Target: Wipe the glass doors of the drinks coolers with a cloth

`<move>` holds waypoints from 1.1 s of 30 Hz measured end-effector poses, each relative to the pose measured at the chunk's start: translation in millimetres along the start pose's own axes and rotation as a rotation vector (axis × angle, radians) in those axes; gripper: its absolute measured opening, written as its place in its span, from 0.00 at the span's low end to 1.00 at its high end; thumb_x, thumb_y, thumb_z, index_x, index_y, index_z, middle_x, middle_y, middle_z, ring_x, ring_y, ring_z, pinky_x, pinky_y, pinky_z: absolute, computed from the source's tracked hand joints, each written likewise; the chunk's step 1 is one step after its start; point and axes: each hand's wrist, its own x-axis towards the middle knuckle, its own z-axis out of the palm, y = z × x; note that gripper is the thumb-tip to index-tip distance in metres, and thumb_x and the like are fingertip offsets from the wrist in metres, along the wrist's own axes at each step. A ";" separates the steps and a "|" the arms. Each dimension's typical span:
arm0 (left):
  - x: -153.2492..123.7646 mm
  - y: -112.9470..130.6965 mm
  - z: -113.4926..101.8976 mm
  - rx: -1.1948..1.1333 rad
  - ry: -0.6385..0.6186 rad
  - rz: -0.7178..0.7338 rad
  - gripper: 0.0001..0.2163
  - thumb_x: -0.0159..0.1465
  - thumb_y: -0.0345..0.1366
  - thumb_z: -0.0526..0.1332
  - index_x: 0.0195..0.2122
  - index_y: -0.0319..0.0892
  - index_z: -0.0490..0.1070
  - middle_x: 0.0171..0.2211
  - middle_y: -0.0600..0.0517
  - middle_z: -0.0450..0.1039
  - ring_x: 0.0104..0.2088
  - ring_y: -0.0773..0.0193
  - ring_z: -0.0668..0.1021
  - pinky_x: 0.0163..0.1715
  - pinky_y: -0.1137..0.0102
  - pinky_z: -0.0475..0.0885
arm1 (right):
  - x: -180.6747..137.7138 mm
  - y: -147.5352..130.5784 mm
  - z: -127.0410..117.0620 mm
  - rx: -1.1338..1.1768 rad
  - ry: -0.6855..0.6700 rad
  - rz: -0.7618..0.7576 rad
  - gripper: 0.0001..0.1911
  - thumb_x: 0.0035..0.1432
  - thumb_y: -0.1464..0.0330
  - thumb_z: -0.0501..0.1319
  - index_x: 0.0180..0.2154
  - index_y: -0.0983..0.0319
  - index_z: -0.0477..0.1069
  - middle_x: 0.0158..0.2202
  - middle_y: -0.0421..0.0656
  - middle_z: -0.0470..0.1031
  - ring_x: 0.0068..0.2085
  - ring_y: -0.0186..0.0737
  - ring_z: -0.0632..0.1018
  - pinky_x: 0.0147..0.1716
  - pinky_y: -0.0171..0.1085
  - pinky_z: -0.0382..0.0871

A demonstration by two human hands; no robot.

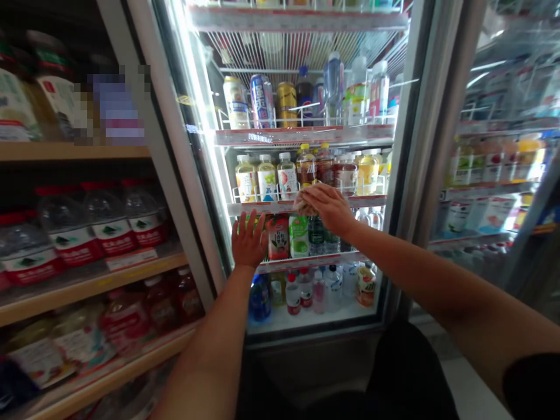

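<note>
Upright before me stands a drinks fridge with a glass door [315,328], lit from inside. My left hand [249,240] is raised against the glass on the left, fingers spread, with nothing in it. Farther right and a little higher, my right hand [330,205] presses a crumpled pale cloth [303,201] on the glass. Its fingers lie over the cloth and cover part of it. Behind the hands, bottles with white caps [266,178] line the middle shelf, and cartons such as a green and white one [299,236] fill the shelf below.
Wooden shelves [100,283] with large red-capped bottles [109,216] stand close on my left. A metal door frame [431,146] borders the glass on the right, beside another glass-fronted fridge [485,169]. My dark-clothed knees [406,367] are near the fridge's base.
</note>
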 end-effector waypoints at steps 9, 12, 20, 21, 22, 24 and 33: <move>-1.1 -1.6 2.5 0.017 0.020 0.006 0.25 0.69 0.37 0.54 0.68 0.52 0.59 0.69 0.50 0.57 0.72 0.56 0.50 0.71 0.51 0.48 | -18.9 18.1 -10.9 0.042 -0.032 -0.008 0.24 0.68 0.72 0.53 0.63 0.55 0.67 0.62 0.42 0.72 0.62 0.47 0.68 0.61 0.50 0.65; -0.7 -1.7 2.1 0.006 0.008 0.003 0.25 0.69 0.37 0.54 0.68 0.51 0.59 0.70 0.49 0.56 0.73 0.56 0.49 0.71 0.50 0.47 | -26.2 21.4 -14.2 0.032 -0.051 -0.009 0.24 0.69 0.72 0.53 0.63 0.54 0.67 0.62 0.41 0.72 0.62 0.46 0.68 0.60 0.50 0.66; -0.9 -3.5 2.0 -0.026 -0.004 0.007 0.26 0.68 0.37 0.55 0.68 0.52 0.57 0.70 0.49 0.56 0.73 0.55 0.49 0.71 0.50 0.45 | -43.9 43.1 -21.4 -0.007 0.005 -0.004 0.22 0.68 0.73 0.53 0.61 0.57 0.69 0.61 0.43 0.73 0.61 0.47 0.69 0.59 0.49 0.66; -0.9 -3.4 2.0 -0.013 0.000 0.010 0.26 0.68 0.37 0.55 0.69 0.52 0.57 0.70 0.49 0.56 0.73 0.55 0.49 0.71 0.50 0.46 | -46.3 44.7 -21.9 -0.009 0.022 0.018 0.22 0.68 0.72 0.53 0.61 0.57 0.69 0.60 0.43 0.73 0.61 0.47 0.70 0.59 0.50 0.66; -0.7 -3.2 1.9 0.005 0.008 0.018 0.27 0.68 0.37 0.55 0.69 0.52 0.57 0.70 0.49 0.56 0.73 0.55 0.49 0.71 0.51 0.47 | -49.1 45.5 -22.5 -0.010 0.021 0.021 0.22 0.68 0.72 0.54 0.61 0.57 0.69 0.61 0.43 0.73 0.61 0.47 0.70 0.59 0.50 0.66; -0.3 -2.9 1.7 0.041 0.033 0.033 0.26 0.69 0.37 0.55 0.69 0.51 0.57 0.69 0.48 0.56 0.72 0.55 0.50 0.70 0.51 0.49 | -55.1 46.2 -24.8 -0.008 -0.024 -0.035 0.22 0.68 0.73 0.54 0.61 0.57 0.69 0.61 0.43 0.73 0.61 0.47 0.70 0.60 0.50 0.66; 0.6 -2.0 0.8 0.086 0.059 0.070 0.28 0.69 0.36 0.55 0.70 0.51 0.54 0.70 0.49 0.53 0.73 0.56 0.49 0.71 0.53 0.48 | -70.8 62.3 -33.1 -0.098 0.004 -0.049 0.24 0.67 0.73 0.56 0.62 0.59 0.67 0.60 0.46 0.74 0.59 0.48 0.71 0.58 0.48 0.68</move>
